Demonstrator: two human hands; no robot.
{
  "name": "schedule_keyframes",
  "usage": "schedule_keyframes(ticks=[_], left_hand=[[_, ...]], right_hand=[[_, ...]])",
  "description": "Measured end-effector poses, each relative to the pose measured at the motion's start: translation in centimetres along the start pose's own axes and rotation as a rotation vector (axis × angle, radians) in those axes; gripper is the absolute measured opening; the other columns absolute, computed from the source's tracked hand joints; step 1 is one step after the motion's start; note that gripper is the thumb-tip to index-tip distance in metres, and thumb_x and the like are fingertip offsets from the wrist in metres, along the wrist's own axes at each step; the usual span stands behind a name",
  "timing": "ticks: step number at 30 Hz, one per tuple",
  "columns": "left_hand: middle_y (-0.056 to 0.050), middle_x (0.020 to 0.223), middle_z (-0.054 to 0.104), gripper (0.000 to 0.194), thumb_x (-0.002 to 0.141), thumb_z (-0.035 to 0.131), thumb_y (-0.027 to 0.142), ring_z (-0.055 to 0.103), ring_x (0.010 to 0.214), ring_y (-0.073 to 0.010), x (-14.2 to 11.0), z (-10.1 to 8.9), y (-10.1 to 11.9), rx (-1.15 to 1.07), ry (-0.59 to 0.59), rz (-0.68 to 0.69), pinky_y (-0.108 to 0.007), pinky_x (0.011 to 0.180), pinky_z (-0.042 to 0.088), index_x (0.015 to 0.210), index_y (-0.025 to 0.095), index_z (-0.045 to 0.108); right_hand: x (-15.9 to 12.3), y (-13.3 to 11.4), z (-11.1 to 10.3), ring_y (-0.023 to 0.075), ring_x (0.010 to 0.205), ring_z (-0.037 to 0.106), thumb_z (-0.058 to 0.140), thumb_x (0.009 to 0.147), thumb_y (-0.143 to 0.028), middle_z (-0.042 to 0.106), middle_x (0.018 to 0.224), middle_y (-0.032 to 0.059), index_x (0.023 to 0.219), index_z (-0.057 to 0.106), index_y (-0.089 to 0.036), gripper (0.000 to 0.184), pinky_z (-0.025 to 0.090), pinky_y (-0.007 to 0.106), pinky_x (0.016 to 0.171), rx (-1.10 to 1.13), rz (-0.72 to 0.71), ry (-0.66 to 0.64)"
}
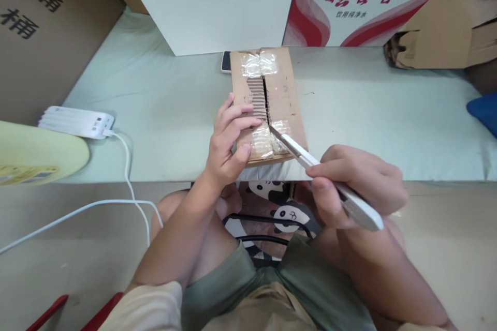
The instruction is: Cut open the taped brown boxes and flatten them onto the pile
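A small brown cardboard box [282,90] lies on the cloth-covered table, close to its front edge. Clear tape [262,146] crosses the near end of its middle seam, and more spans the far end. Between them the seam gapes as a dark slit, with torn, ribbed cardboard on its left. My left hand [229,137] holds the box by its left side, fingers and thumb resting on the top. In my right hand [353,181] is a white utility knife [303,155], gripped by its handle. Its blade tip touches the seam at the near tape's upper edge.
Behind the box stand a white carton [225,5] and a red-and-white carton [349,5]. A phone-like object [225,62] peeks out beside the box. A white power bank [77,121] with a cable and a pale yellow bottle [42,152] are left; an opened cardboard box [438,31] is right.
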State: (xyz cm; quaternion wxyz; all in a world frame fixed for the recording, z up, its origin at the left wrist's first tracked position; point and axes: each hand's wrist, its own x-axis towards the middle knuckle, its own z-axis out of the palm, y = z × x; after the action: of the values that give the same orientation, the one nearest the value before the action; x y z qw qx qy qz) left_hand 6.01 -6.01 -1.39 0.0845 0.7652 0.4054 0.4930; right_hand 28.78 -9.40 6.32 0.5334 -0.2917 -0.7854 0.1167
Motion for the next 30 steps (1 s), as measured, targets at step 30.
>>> schedule_keyframes(ticks=[30], left_hand=[[-0.007,0.128,0.069,0.039,0.101,0.039,0.053,0.065,0.125,-0.0318,0.0,0.3,0.0,-0.008,0.038,0.012,-0.063,0.13,0.03,0.119,0.031,0.067]], right_hand=[[0.3,-2.3,-0.1,0.0095,0.045,0.044,0.061,0.096,-0.019,0.049,0.053,-0.0051,0.074,0.054,-0.023,0.023,0.04,0.026,0.05,-0.016,0.018,-0.149]])
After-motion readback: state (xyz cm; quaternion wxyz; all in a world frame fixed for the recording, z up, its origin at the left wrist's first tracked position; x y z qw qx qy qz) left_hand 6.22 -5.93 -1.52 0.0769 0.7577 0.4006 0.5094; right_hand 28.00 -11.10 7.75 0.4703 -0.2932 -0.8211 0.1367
